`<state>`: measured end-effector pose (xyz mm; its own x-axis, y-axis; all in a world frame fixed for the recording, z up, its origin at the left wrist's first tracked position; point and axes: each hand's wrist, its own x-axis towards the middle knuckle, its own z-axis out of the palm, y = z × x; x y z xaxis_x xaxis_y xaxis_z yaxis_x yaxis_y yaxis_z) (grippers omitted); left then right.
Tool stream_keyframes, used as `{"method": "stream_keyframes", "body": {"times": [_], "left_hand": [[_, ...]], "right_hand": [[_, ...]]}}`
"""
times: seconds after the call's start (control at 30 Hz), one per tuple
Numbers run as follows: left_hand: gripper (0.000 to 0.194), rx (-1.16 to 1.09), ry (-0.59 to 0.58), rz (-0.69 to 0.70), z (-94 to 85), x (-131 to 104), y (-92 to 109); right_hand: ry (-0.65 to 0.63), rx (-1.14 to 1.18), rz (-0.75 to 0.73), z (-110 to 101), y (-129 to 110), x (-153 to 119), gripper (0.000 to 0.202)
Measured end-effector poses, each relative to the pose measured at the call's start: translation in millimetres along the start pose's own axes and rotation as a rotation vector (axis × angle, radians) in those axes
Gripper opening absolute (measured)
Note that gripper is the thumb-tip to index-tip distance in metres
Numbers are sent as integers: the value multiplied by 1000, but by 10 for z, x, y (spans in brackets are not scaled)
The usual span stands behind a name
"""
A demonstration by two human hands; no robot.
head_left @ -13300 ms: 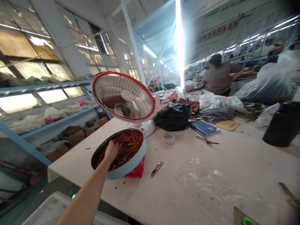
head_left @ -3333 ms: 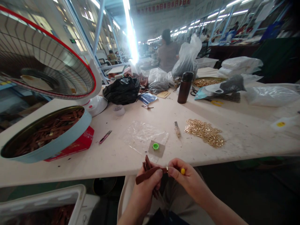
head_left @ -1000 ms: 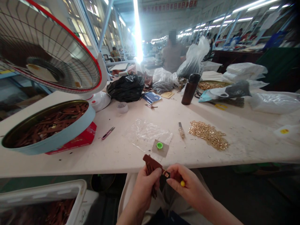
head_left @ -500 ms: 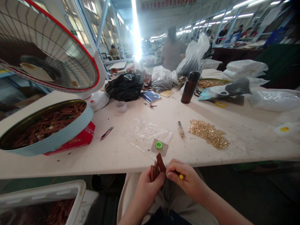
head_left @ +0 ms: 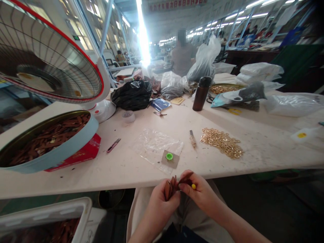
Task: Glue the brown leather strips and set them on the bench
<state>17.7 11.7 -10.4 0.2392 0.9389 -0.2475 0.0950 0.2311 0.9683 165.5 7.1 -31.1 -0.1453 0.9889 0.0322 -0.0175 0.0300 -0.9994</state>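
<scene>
Several brown strips stand up out of my left hand, whose fingers are closed round them at the table's front edge. Touching it on the right is my right hand, closed on another brown strip; a small yellow tip shows between its fingers, the rest of that item hidden. Just beyond the hands, a green cap sits on a grey square beside a clear plastic sheet. A pile of gold rings lies to the right.
A large fan and a round tin of brown strips are at left, above a white crate. Snips and a blade lie on the table. A dark bottle and bags stand behind; a person is beyond.
A brown strip that stood upright between my hands now leans right, held in my right fingers. The whole view has shifted slightly.
</scene>
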Motion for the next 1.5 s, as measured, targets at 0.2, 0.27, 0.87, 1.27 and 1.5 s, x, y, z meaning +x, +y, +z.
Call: {"method": "stream_keyframes", "body": {"times": [0.2,0.27,0.87,1.27,1.5], "left_hand": [[23,-53,23,18,69,19,-51],[23,-25,40,39,76,10,-50],[24,-26,-21,53,51,52,-139],[26,-52,31,43,63,56,-94],[31,-228,40,-113,88,20,22]], "right_hand": [[93,128,26,59,-84,-48,35],[87,151,35,45,-77,-55,35],[146,70,-34,91,-86,-36,28],[248,-137,-174,140,-28,-41,14],[199,133,100,150,-102,-8,33]]}}
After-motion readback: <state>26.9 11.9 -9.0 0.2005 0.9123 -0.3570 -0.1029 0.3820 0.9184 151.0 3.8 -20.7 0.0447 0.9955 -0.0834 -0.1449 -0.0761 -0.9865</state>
